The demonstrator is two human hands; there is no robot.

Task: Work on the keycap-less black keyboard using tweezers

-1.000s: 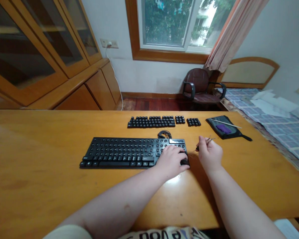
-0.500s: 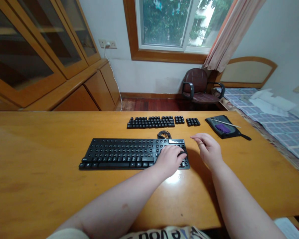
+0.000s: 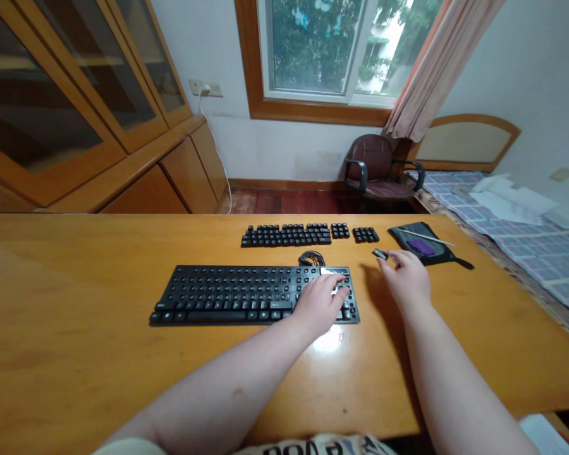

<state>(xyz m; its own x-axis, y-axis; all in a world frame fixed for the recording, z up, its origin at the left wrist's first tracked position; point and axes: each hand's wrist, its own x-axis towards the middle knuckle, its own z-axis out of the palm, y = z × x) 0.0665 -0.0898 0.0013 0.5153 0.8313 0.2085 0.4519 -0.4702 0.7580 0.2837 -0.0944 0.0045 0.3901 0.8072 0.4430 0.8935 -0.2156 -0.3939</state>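
A black keyboard (image 3: 227,287) lies on the wooden desk, most of its upper rows bare of keycaps, with the spacebar row still covered. Over its number pad at the right end rests my left hand (image 3: 321,300), thumb and fingers apart and nothing visible between them. To the right of the keyboard, above the desk, my right hand (image 3: 405,278) pinches a small black keycap (image 3: 380,254) between thumb and fingertips. Behind the keyboard, loose keycaps (image 3: 287,236) stand in rows, with two smaller groups, a middle block (image 3: 340,230) and a right block (image 3: 365,235).
The coiled cable (image 3: 312,258) sits behind the keyboard. At the back right lies a dark pouch (image 3: 420,232) with a purple cloth (image 3: 421,246) and a thin pale stick (image 3: 429,236) on it. A chair (image 3: 372,165) stands beyond the desk (image 3: 85,354).
My right hand has shifted slightly right and up, and a keycap now shows in its pinch. The dark piece at my left hand's fingers is gone, and those fingers have spread.
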